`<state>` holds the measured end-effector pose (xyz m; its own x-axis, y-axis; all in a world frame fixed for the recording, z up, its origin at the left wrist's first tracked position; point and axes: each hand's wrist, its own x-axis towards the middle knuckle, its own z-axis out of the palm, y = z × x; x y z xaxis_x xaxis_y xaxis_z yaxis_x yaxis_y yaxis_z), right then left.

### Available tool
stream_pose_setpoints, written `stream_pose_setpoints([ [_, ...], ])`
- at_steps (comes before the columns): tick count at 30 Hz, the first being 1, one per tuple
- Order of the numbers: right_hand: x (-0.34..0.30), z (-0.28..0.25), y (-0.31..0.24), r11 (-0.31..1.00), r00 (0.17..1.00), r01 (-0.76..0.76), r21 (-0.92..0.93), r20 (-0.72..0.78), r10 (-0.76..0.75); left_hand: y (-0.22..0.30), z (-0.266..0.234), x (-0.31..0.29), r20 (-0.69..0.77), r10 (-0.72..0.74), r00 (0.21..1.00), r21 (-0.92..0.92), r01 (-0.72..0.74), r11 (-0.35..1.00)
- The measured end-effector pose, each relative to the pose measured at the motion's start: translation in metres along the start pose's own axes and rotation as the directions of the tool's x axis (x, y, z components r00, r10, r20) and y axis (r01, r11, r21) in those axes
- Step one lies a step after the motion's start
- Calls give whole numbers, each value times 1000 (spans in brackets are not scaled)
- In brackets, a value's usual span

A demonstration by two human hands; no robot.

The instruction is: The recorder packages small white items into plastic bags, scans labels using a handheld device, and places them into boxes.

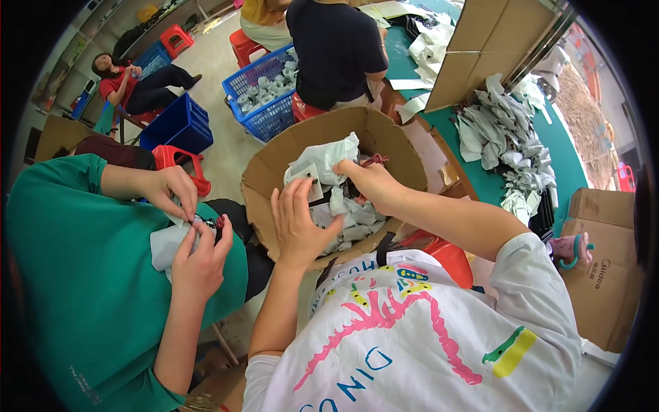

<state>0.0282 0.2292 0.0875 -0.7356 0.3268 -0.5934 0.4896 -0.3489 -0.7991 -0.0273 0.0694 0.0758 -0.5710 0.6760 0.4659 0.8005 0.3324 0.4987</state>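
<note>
In front of me is a large cardboard box holding several crumpled white paper or plastic wrappings. My right hand reaches in, thumb and fingers pinching a white crumpled bag. A dark red piece shows beside that hand; I cannot make out its kind. My left hand is at the box's near side, its fingers stretched and apart. Its fingertips are at the edge of a small white card with a dark part on it. Whether they press on the card I cannot tell.
At my left, a person in green handles a small wrapped item. A blue basket of white rolls and a dark-shirted person are beyond the box. Wrappings are heaped on the green table; cartons stand at right.
</note>
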Motion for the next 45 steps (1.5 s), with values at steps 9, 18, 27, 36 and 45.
stream_pose_setpoints([
  [9,-38,-14,46,836,875,-480,266,220,432,-14,-15,-20,368,177,913,-337,-46,940],
  [18,-42,-48,83,769,736,-639,-30,267,622,-1,27,-64,745,-72,664,-539,662,521],
  [27,-53,-92,112,848,778,-528,-53,370,508,13,49,-78,801,-189,568,-541,822,178],
  [36,-73,-116,94,954,923,-21,300,373,-97,7,51,-76,852,-195,485,-488,872,35],
  [45,-65,-72,63,955,947,199,-220,293,-130,11,52,-89,826,-203,526,-535,845,11],
])
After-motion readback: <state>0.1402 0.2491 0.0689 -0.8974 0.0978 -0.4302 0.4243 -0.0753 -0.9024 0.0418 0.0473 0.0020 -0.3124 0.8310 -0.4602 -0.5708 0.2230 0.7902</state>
